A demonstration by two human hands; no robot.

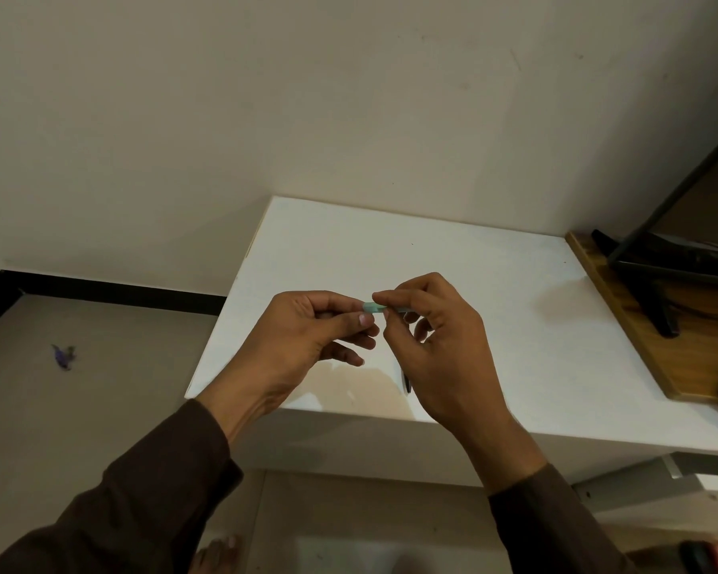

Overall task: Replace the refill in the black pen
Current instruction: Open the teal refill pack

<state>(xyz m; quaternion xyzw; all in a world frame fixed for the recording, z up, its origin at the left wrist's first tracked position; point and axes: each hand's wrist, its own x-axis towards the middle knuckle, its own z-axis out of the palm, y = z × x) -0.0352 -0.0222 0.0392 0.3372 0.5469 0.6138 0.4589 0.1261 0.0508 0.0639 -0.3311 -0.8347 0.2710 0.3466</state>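
1. A small pale green piece (373,307), probably a pen part, is held up over the white table (494,292), pinched between both hands. Too little of it shows to tell which part it is.
2. The left hand (307,329) grips the piece's left end between thumb and forefinger; its other fingers curl loosely underneath.
3. The right hand (436,337) pinches the piece's right end with thumb and forefinger. A thin sliver of the same pale colour pokes out just right of that pinch, behind the fingers.
4. The two sets of fingertips nearly meet around the piece, so only its short middle is visible.
5. On the table, below the piece and right at the edge of the right hand, lies a dark slim thing (407,383), mostly hidden by the hand; it may be the black pen, but I cannot tell.
6. Both arms wear dark brown sleeves (150,503) that come up from the near side of the table.
7. At the table's right end sits a wooden board (639,333), touching the table edge, with a black stand (655,283) on top.
8. Left of the table, on the grey floor (100,387), lies a small purple scrap (63,357), well apart from the table.
9. Behind the table rises a plain beige wall (307,97) with a black skirting strip (121,294) along its foot to the table's left.
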